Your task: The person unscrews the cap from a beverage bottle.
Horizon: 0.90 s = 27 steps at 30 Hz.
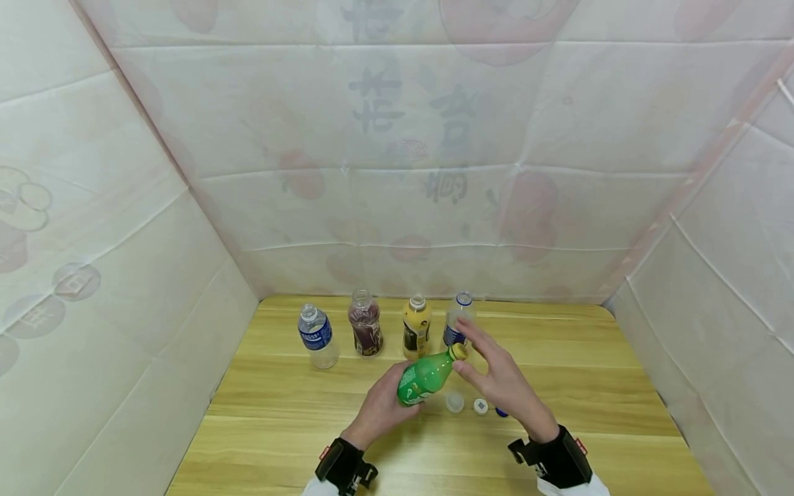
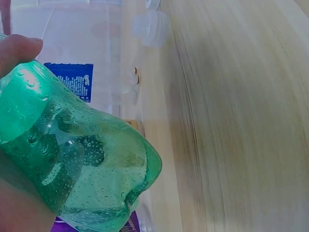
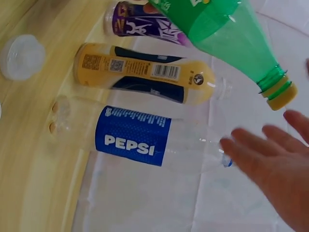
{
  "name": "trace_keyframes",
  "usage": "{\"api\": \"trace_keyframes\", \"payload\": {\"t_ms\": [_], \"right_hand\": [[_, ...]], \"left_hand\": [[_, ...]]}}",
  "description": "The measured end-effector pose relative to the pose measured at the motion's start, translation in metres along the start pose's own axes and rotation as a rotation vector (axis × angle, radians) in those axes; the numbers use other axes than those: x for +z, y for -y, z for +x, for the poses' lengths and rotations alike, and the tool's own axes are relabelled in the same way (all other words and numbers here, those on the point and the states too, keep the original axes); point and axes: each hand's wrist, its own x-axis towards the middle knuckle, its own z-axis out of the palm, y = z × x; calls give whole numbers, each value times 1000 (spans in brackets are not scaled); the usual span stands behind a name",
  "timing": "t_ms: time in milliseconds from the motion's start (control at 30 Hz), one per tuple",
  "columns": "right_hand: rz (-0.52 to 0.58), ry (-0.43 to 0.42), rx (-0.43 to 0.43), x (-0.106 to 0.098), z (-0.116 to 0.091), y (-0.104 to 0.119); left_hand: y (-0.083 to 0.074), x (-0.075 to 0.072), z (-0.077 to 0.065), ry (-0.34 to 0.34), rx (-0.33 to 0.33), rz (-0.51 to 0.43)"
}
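A green plastic bottle (image 1: pixel 425 378) with a yellow cap (image 1: pixel 458 352) is tilted, its neck toward the upper right. My left hand (image 1: pixel 386 406) grips it around the lower body; clear liquid and droplets show inside in the left wrist view. The right hand (image 1: pixel 505 379) is beside the cap, fingers spread and extended. In the right wrist view a small gap shows between those fingers and the cap (image 3: pixel 282 96). Behind the right hand stands an uncapped Pepsi bottle (image 3: pixel 133 136), partly hidden in the head view.
Uncapped bottles stand along the back: a clear one with a blue label (image 1: pixel 317 337), a purple-labelled one (image 1: pixel 366 325) and a yellow one (image 1: pixel 417 327). Loose on the wooden table (image 1: pixel 279 427) lie a translucent cap (image 1: pixel 455 402), a white cap (image 1: pixel 480 406) and a blue cap (image 1: pixel 501 412).
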Motion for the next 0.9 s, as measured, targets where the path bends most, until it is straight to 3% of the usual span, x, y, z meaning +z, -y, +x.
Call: {"api": "trace_keyframes", "payload": {"t_ms": [133,533,733,900], "right_hand": [[-68,-19,40,2,-1,-1],[-219,-197,85,11,3,1],[-220,-200,21,9,5,1],[-136,-129,-28,6,4,-2]], "left_hand": [[-1,-1,0,-1,0,-3],[-2,1,1,13,-3,1],[-4,0,2,27,-16,0],[-3,0,2,23,-11,15]]}}
